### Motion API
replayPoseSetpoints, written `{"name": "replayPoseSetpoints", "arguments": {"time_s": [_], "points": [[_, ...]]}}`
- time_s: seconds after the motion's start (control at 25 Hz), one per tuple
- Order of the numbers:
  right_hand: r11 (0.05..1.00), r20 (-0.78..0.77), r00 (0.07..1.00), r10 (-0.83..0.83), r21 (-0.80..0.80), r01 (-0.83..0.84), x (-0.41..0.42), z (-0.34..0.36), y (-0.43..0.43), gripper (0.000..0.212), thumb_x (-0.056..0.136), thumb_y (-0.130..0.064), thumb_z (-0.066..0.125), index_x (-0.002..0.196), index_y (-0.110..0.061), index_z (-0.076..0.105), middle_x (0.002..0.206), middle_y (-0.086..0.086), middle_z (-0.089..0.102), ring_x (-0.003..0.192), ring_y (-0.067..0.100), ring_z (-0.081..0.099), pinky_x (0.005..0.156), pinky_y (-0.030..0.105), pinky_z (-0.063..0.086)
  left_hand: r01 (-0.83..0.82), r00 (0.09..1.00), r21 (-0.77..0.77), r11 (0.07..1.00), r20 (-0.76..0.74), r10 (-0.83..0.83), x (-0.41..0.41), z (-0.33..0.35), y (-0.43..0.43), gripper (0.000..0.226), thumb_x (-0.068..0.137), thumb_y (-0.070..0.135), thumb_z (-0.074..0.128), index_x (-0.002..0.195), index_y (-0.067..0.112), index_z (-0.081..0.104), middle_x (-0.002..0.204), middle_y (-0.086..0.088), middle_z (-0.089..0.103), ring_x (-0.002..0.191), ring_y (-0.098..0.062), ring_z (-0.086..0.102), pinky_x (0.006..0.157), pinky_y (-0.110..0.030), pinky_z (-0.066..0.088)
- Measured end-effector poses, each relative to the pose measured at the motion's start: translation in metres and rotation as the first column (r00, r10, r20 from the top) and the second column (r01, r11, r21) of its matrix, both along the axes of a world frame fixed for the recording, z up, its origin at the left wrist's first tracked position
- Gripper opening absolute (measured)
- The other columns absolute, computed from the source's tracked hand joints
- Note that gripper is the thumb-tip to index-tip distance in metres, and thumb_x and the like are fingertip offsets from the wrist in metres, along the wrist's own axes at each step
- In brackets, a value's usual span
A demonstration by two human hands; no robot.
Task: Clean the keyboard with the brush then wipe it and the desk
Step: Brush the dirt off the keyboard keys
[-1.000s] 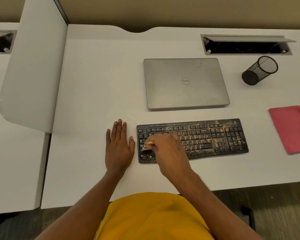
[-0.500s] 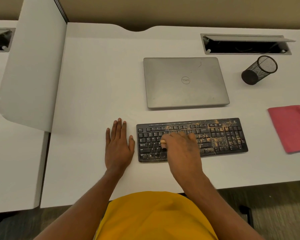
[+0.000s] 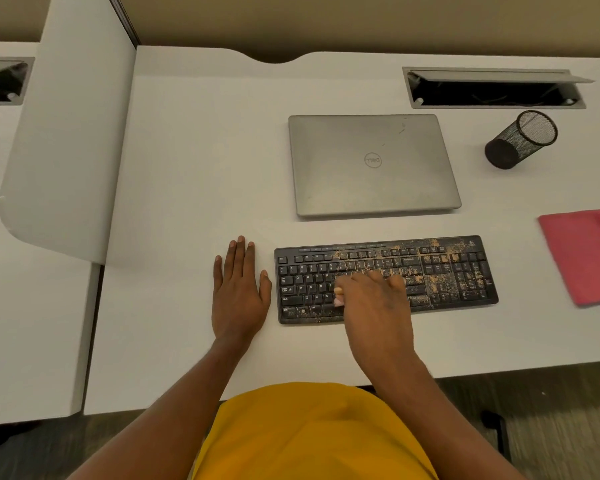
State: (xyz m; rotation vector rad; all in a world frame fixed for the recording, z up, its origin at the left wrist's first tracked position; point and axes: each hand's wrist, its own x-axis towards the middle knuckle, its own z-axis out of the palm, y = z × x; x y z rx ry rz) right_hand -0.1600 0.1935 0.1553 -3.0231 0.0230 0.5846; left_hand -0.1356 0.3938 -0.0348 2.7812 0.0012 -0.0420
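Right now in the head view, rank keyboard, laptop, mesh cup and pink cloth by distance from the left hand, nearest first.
1. keyboard: just right of the left hand, which lies flat on the desk.
2. laptop: behind and to the right, closed.
3. mesh cup, at the back right, and pink cloth, at the right edge: too close to call.

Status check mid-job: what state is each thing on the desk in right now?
Keyboard, flat on the desk, brown grit thick on its right half, sparser on the left.
Brush, gripped by the right hand, on the middle keys, mostly hidden.
Left hand, flat on the desk beside the keyboard, holding nothing.
Laptop, closed.
Pink cloth, lying untouched at the right edge.
Mesh cup, looks empty.
Cable hatch, lid open.
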Motion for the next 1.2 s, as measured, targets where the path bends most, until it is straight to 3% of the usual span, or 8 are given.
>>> {"name": "replayPoseSetpoints", "arguments": {"time_s": [0.28, 0.6, 0.76, 0.92, 1.08, 1.2], "points": [[0.962, 0.011, 0.994, 0.107, 0.252, -0.107, 0.004, -0.014, 0.029, 0.024, 0.103, -0.02, 0.051, 0.119, -0.035, 0.059, 0.117, -0.011, 0.064, 0.111, 0.015, 0.051, 0.095, 0.039, 0.026, -0.007, 1.0, 0.003, 1.0, -0.008, 0.007, 0.0, -0.001, 0.0, 0.067, 0.109, 0.042, 0.029, 0.169, 0.015, 0.015, 0.177, -0.004, 0.006, 0.163, -0.014, -0.004, 0.133, -0.046, 0.005], [0.999, 0.03, 1.0, 0.01, 0.049, -0.011, -0.002, -0.005, 0.001, 0.022, 0.101, -0.018, 0.049, 0.117, -0.029, 0.058, 0.113, -0.007, 0.065, 0.107, 0.017, 0.054, 0.097, 0.04, 0.033, 0.001, 1.0, 0.007, 1.0, -0.014, -0.001, 0.0, -0.001, 0.0, 0.066, 0.11, 0.042, 0.028, 0.169, 0.015, 0.015, 0.177, -0.004, 0.005, 0.163, -0.012, -0.006, 0.133, -0.045, 0.004], [0.932, 0.073, 0.996, -0.052, 0.361, 0.022, -0.008, -0.004, 0.017, 0.022, 0.105, -0.033, 0.039, 0.106, -0.029, 0.061, 0.096, -0.009, 0.066, 0.086, 0.01, 0.052, 0.092, 0.037, 0.036, -0.002, 1.0, 0.009, 1.0, -0.015, 0.002, 0.0, -0.001, 0.0, 0.067, 0.109, 0.042, 0.028, 0.169, 0.015, 0.015, 0.177, -0.004, 0.005, 0.163, -0.012, -0.006, 0.133, -0.044, 0.003], [0.815, -0.05, 0.995, -0.085, 0.571, 0.099, -0.011, -0.018, 0.03, 0.023, 0.104, -0.032, 0.044, 0.114, -0.024, 0.063, 0.096, -0.003, 0.066, 0.079, 0.005, 0.04, 0.079, 0.028, 0.029, 0.0, 1.0, 0.02, 1.0, -0.02, 0.001, 0.0, -0.002, 0.0, 0.067, 0.11, 0.044, 0.026, 0.169, 0.015, 0.013, 0.177, -0.003, 0.004, 0.163, -0.013, -0.006, 0.133, -0.045, 0.004], [0.81, 0.003, 0.992, -0.125, 0.578, 0.1, -0.015, -0.032, 0.018, 0.029, 0.099, -0.039, 0.041, 0.105, -0.023, 0.065, 0.08, -0.009, 0.063, 0.072, 0.005, 0.044, 0.083, 0.031, 0.034, -0.003, 1.0, 0.016, 1.0, -0.007, 0.003, 0.0, -0.001, 0.0, 0.066, 0.109, 0.043, 0.027, 0.168, 0.015, 0.015, 0.177, -0.004, 0.007, 0.163, -0.014, -0.004, 0.133, -0.045, 0.005], [0.865, 0.086, 0.98, -0.182, 0.488, 0.118, -0.022, -0.031, 0.003, 0.028, 0.099, -0.037, 0.042, 0.095, -0.02, 0.064, 0.079, -0.008, 0.063, 0.066, 0.006, 0.044, 0.081, 0.032, 0.034, -0.007, 1.0, 0.012, 1.0, 0.001, 0.007, 0.0, -0.001, -0.001, 0.066, 0.109, 0.042, 0.027, 0.168, 0.014, 0.017, 0.177, -0.005, 0.009, 0.163, -0.015, -0.001, 0.133, -0.046, 0.005]]}}
